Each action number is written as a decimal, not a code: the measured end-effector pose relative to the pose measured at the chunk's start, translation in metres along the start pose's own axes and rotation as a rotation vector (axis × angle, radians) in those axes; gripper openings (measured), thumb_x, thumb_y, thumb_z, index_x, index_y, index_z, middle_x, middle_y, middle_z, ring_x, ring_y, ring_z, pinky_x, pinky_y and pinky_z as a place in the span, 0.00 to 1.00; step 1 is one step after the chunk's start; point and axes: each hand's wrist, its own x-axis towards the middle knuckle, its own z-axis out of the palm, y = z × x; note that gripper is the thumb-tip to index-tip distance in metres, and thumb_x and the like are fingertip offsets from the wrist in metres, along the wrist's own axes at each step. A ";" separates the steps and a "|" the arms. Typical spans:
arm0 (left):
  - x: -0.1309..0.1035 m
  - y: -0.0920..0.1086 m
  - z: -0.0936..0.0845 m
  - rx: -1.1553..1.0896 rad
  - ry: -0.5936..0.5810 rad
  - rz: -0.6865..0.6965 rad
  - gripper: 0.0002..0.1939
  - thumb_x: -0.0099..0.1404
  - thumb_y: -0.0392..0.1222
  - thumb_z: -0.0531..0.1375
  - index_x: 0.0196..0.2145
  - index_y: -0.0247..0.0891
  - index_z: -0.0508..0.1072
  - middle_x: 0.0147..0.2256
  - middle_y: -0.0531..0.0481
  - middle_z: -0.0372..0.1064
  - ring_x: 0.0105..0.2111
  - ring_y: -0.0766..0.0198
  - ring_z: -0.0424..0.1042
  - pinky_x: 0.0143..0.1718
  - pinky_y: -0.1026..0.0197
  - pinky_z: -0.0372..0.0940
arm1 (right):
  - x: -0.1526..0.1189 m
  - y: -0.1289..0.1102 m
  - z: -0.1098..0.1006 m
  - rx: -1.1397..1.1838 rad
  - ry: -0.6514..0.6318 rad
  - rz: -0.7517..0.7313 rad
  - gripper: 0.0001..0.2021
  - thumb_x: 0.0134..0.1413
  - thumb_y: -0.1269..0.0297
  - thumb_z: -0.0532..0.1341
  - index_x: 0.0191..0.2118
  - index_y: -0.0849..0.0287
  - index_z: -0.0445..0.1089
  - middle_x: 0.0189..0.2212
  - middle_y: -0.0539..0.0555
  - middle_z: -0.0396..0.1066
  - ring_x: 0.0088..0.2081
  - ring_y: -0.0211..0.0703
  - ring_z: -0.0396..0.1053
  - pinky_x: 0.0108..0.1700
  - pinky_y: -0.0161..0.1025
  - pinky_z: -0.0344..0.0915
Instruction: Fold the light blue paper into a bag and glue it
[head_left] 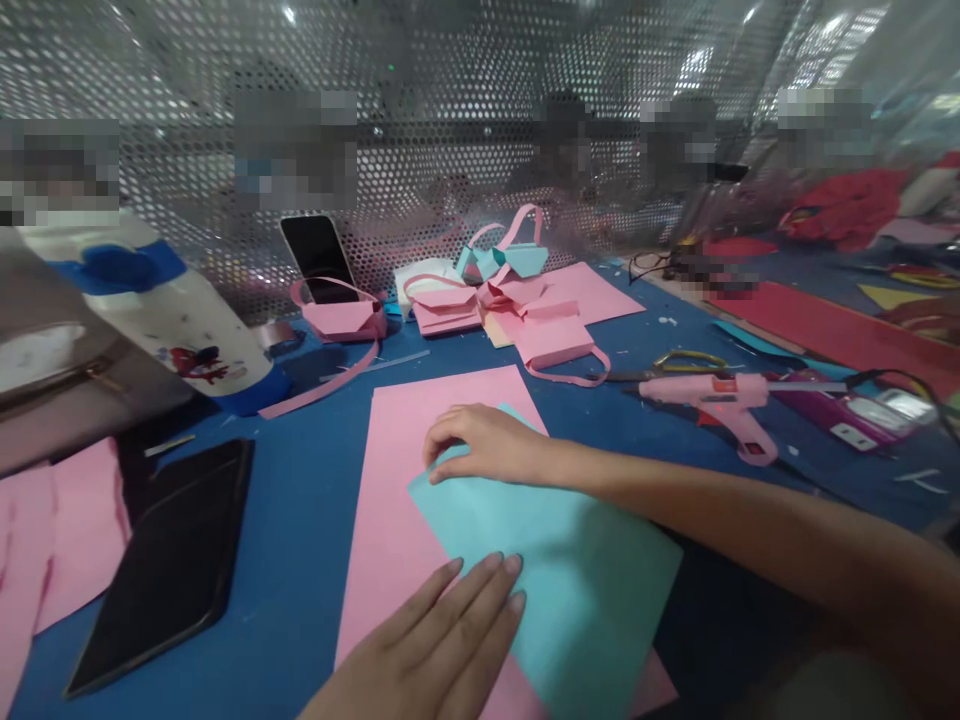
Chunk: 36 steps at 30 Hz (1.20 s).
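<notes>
the teal sheet (585, 575) is laid askew on the pink sheet (401, 510); it is best steadied by the left hand (442, 640), flattened, nothing gripped; the right hand (491, 448) is curled near its far end; any pinch cannot be told.

The person's left hand (431, 645) was bare, with slim fingers (469, 598) and rounded nails (513, 565); the right hand (491, 445) was bare too, its slender forearm (675, 495) uncovered.
</notes>
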 end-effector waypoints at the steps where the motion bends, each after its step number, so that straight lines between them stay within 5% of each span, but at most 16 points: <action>1: 0.002 0.001 0.000 0.011 0.000 0.016 0.23 0.76 0.44 0.46 0.64 0.32 0.60 0.63 0.43 0.60 0.63 0.56 0.58 0.66 0.56 0.47 | 0.000 -0.001 0.000 0.002 -0.004 0.002 0.04 0.53 0.67 0.68 0.33 0.59 0.73 0.34 0.49 0.74 0.39 0.39 0.69 0.40 0.35 0.58; 20: 0.019 0.017 0.001 -0.037 0.144 0.029 0.22 0.77 0.43 0.44 0.63 0.38 0.63 0.61 0.43 0.62 0.60 0.50 0.63 0.59 0.50 0.59 | -0.001 -0.001 -0.001 0.033 0.001 0.009 0.03 0.53 0.69 0.68 0.32 0.60 0.73 0.33 0.49 0.75 0.39 0.38 0.69 0.39 0.34 0.58; 29: 0.029 0.039 -0.008 -0.019 0.073 0.018 0.21 0.75 0.40 0.49 0.62 0.31 0.62 0.59 0.38 0.65 0.57 0.49 0.67 0.58 0.53 0.61 | -0.002 -0.001 -0.001 0.044 0.007 0.024 0.03 0.52 0.69 0.68 0.32 0.60 0.74 0.33 0.49 0.75 0.39 0.39 0.70 0.39 0.34 0.58; 36: 0.031 0.012 -0.013 -0.324 0.000 0.092 0.21 0.76 0.45 0.45 0.60 0.38 0.65 0.63 0.42 0.60 0.62 0.54 0.60 0.58 0.55 0.64 | -0.002 -0.002 0.000 0.023 0.018 0.025 0.04 0.51 0.67 0.69 0.33 0.59 0.74 0.34 0.49 0.75 0.39 0.40 0.70 0.38 0.34 0.58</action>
